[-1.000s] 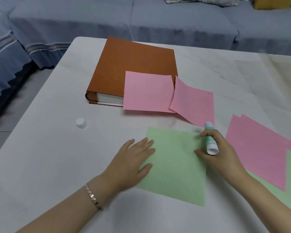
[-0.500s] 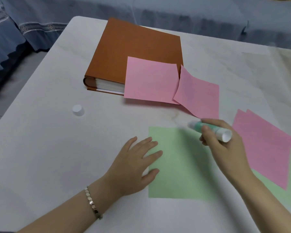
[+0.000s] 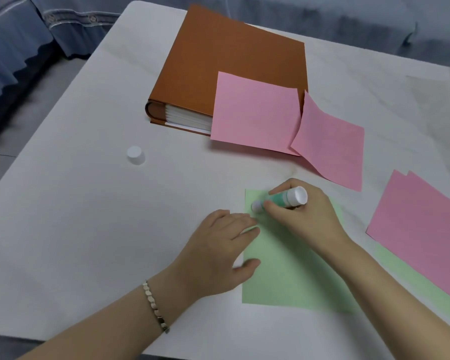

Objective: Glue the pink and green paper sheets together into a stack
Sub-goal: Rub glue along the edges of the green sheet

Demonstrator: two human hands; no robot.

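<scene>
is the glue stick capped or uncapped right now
Uncapped. The glue stick in the right hand shows its bare tip over the green sheet, and a white cap stands apart on the table.

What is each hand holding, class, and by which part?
The right hand holds the glue stick around its green barrel, tip on the green sheet. The left hand grips nothing; it presses flat on that sheet's left edge.
</scene>
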